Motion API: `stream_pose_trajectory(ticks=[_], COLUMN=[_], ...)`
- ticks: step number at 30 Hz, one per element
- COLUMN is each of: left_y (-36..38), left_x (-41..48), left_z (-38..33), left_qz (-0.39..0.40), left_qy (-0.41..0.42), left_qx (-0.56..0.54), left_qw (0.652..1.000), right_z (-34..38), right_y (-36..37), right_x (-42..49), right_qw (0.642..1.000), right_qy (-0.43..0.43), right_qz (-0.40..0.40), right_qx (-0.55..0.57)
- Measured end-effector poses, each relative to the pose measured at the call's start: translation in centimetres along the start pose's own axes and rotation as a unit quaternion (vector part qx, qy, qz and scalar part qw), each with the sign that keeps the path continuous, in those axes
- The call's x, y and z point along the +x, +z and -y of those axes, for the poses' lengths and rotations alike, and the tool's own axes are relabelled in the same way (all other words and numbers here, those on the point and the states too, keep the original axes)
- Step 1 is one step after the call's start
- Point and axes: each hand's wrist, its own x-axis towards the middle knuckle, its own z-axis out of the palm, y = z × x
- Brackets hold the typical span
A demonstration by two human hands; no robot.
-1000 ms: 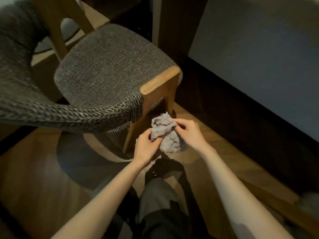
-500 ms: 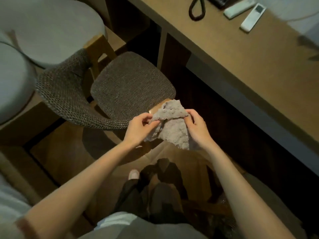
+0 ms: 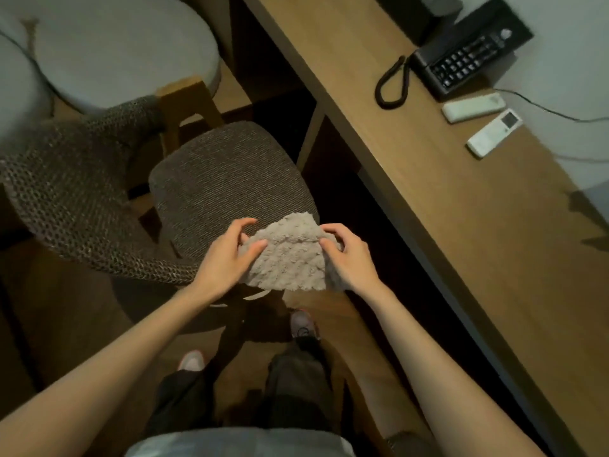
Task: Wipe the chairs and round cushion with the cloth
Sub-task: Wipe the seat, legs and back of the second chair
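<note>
A fluffy beige cloth (image 3: pixel 288 255) is spread between my two hands, above the front edge of a grey woven chair seat (image 3: pixel 217 179). My left hand (image 3: pixel 227 255) pinches its left edge with thumb and fingers. My right hand (image 3: pixel 346 255) grips its right edge. The chair's curved woven backrest (image 3: pixel 66 206) sweeps round on the left, on wooden posts (image 3: pixel 184 103). A pale round cushion (image 3: pixel 112 44) lies behind the chair at the top left.
A long wooden desk (image 3: pixel 445 225) runs diagonally on the right, carrying a black telephone (image 3: pixel 468 51) and two white remotes (image 3: pixel 474 108). Dark space lies under the desk. My legs and shoes (image 3: pixel 301 323) stand on the wooden floor below.
The view has risen from beside the chair leg to above the seat. The cloth has gone from a bunched wad to spread open between my hands, over the seat's front edge.
</note>
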Motion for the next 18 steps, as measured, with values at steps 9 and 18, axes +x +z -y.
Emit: stream_pose_trajectory(ticks=[9,18], left_y=[6.2,9.2], left_x=[3.0,4.2], left_z=[5.6,6.3], left_qz=[0.107,-0.036], left_qy=[-0.083,-0.021], left_qx=[0.305,0.173], left_qw=[0.943,0.984], right_z=[-5.9,-12.2], right_y=[4.2,8.4], right_x=[10.5,9.7], right_qw=[0.942,0.971], right_qy=[-0.098,-0.035], right_qz=[0.246,0.221], right_qx=[-0.206,0.084])
